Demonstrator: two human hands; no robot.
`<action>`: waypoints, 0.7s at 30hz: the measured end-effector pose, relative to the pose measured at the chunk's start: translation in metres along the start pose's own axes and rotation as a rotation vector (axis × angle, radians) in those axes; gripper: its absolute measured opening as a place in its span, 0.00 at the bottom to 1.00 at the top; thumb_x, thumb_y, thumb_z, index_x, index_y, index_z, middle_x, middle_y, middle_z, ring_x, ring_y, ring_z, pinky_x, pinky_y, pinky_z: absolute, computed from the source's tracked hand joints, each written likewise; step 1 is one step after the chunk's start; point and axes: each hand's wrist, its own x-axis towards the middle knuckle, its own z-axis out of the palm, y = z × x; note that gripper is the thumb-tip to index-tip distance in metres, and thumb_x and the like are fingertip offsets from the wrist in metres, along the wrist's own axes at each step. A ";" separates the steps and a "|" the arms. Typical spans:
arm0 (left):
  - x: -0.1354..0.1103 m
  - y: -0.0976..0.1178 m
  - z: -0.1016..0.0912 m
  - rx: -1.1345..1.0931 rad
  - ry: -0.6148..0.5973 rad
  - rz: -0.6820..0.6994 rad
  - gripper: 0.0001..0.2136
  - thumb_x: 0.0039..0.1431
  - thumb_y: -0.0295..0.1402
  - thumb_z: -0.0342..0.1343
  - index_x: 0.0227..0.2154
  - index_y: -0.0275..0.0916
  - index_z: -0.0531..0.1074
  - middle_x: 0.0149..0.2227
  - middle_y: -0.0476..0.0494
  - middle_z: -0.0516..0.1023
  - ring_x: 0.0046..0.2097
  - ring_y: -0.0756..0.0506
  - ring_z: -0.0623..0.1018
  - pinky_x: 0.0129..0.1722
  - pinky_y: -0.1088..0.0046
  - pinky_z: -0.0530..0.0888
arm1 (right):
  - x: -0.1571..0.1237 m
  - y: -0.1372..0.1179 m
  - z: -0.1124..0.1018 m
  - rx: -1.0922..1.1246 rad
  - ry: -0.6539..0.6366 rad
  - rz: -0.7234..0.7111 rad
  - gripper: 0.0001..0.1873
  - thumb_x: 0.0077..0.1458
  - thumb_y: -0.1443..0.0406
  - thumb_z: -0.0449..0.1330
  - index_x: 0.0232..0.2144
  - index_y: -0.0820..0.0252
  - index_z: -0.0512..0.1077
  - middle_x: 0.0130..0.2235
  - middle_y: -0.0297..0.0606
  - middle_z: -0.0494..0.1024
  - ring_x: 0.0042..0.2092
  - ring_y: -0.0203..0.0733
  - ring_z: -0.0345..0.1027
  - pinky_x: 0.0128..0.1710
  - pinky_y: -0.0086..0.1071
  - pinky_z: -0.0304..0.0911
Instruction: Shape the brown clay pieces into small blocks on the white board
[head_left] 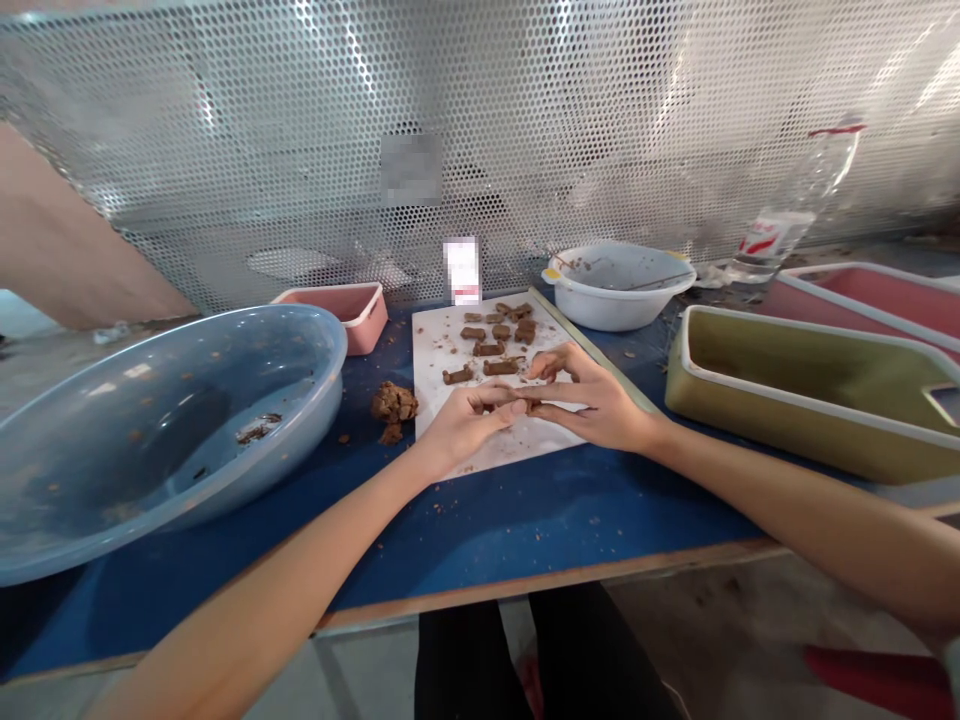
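Note:
My left hand [469, 425] and my right hand [596, 395] meet over the near part of a white board [431, 345]. Their fingertips are closed on a small piece of brown clay [529, 402], mostly hidden by the fingers. Beyond them, several shaped brown clay pieces [500, 367] lie on the board, some like little bars with thicker ends. Crumbs are scattered around these pieces. A rough lump of brown clay [394, 402] rests on the blue table just left of the board, with a smaller bit beside it.
A large blue basin [300, 470] stands at left, with a small pink bin [367, 325] behind it. To the right are a white basin [619, 308], a green bin [795, 430], a pink bin [862, 290] and a plastic bottle [784, 225]. Perforated metal [300, 150] backs the table.

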 end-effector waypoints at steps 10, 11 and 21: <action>-0.001 0.005 0.002 0.010 0.133 -0.004 0.15 0.70 0.47 0.61 0.40 0.40 0.83 0.40 0.42 0.81 0.43 0.43 0.77 0.45 0.66 0.73 | 0.005 -0.010 0.000 -0.041 -0.092 0.097 0.05 0.69 0.64 0.63 0.38 0.54 0.70 0.45 0.41 0.71 0.49 0.47 0.68 0.51 0.47 0.71; -0.001 0.006 0.002 -0.014 0.132 -0.009 0.14 0.69 0.45 0.62 0.42 0.40 0.84 0.41 0.42 0.82 0.45 0.42 0.78 0.46 0.66 0.73 | 0.005 -0.009 -0.001 -0.063 -0.088 0.085 0.07 0.70 0.64 0.62 0.36 0.55 0.70 0.44 0.41 0.71 0.48 0.47 0.67 0.51 0.46 0.70; 0.000 0.003 -0.002 -0.066 0.158 -0.014 0.10 0.63 0.35 0.61 0.41 0.39 0.85 0.41 0.40 0.85 0.43 0.42 0.80 0.44 0.66 0.76 | 0.002 -0.004 0.001 -0.132 -0.057 0.160 0.05 0.72 0.64 0.60 0.43 0.54 0.76 0.47 0.44 0.70 0.53 0.49 0.69 0.55 0.49 0.71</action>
